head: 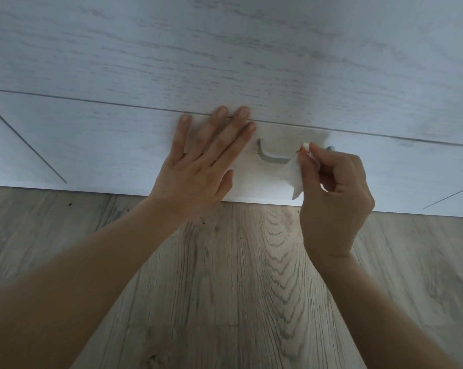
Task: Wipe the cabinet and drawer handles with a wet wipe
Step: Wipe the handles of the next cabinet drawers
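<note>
A grey metal bar handle [271, 158] is fixed to the lowest white wood-grain drawer front [113, 145]. My right hand [334, 198] pinches a white wet wipe [295, 174] wrapped round the handle's right part, hiding that end. My left hand [201, 166] lies flat on the drawer front just left of the handle, fingers straight and spread, fingertips reaching the seam above.
A taller white drawer or door panel [225, 54] fills the view above the seam. Below the cabinet runs a grey-brown wood-pattern floor [238, 288]. Diagonal panel seams show at the far left [25, 142] and far right [448, 195].
</note>
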Motion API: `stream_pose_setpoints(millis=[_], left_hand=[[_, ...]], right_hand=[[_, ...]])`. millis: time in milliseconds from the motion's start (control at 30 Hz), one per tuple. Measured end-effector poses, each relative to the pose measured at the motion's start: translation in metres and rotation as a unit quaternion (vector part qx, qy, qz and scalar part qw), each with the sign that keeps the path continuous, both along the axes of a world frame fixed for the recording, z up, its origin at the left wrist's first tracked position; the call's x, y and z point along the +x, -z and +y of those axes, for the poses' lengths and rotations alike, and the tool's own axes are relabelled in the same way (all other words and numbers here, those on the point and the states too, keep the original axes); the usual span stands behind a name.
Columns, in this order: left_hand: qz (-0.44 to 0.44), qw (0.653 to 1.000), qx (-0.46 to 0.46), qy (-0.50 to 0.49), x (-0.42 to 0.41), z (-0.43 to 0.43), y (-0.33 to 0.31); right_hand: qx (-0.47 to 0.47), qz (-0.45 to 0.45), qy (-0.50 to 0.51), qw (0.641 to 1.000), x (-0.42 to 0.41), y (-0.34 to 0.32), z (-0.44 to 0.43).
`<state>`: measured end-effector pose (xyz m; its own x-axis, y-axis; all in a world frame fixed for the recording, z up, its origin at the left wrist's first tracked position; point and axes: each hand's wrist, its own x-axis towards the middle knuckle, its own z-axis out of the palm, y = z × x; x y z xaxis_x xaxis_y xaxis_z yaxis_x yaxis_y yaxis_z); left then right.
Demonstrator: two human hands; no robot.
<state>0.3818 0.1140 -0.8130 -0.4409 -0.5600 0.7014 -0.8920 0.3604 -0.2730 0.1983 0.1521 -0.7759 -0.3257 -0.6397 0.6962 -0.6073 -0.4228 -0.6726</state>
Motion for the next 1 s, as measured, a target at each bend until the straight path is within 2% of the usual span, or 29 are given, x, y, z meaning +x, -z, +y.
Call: stream_pose_setpoints(millis=[167, 300, 600, 800, 1000], left_hand=[[-0.015, 1.0, -0.002, -0.009, 0.001, 0.003, -0.003], [-0.039, 0.999, 0.003, -0.016, 0.004, 0.007, -0.008], [-0.09, 0.995, 0.037, -0.03, 0.011, 0.02, -0.039], [-0.084, 0.986, 0.144, -0.029, 0.007, 0.048, -0.113], [-0.061, 0.968, 0.242, -0.03, 0.004, 0.087, -0.235]], right_hand=[[0.006, -0.008, 0.037, 0.999, -0.022, 0.001, -0.001], [0.048, -0.064, 0.074, 0.994, -0.047, -0.008, -0.003], [0.137, -0.081, 0.01, 0.987, -0.042, -0.046, 0.009], [0.255, -0.085, -0.014, 0.963, -0.036, -0.12, 0.031], [0.339, -0.099, -0.021, 0.935, -0.023, -0.246, 0.063]])
